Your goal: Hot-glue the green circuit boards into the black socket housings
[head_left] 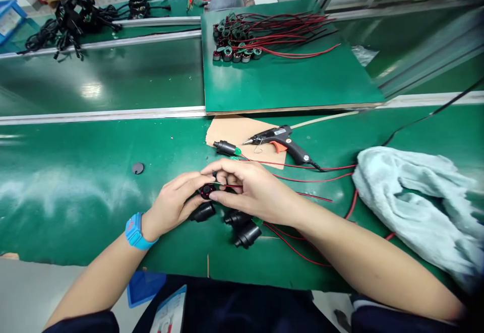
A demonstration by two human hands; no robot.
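Between both hands is a small round black part with red wires (207, 190), its open end facing me. My left hand (180, 198), with a blue wristband, pinches it from the left. The fingers of my right hand (242, 184) close on its right side, where the wires leave; the fingertips partly cover it. Just below lie several black cylindrical housings (246, 234), some with red wires running right. Another black housing (226, 147) with a green end rests above my hands. A black glue gun (282, 139) with an orange trigger lies on brown cardboard (221, 127).
A raised green board (280, 88) at the back carries several small round wired parts (236, 53). Black cables (75, 18) are heaped at the far left. A pale towel (408, 192) lies at right, and a dark disc (137, 168) at left. A blue bin (145, 287) is below the table edge.
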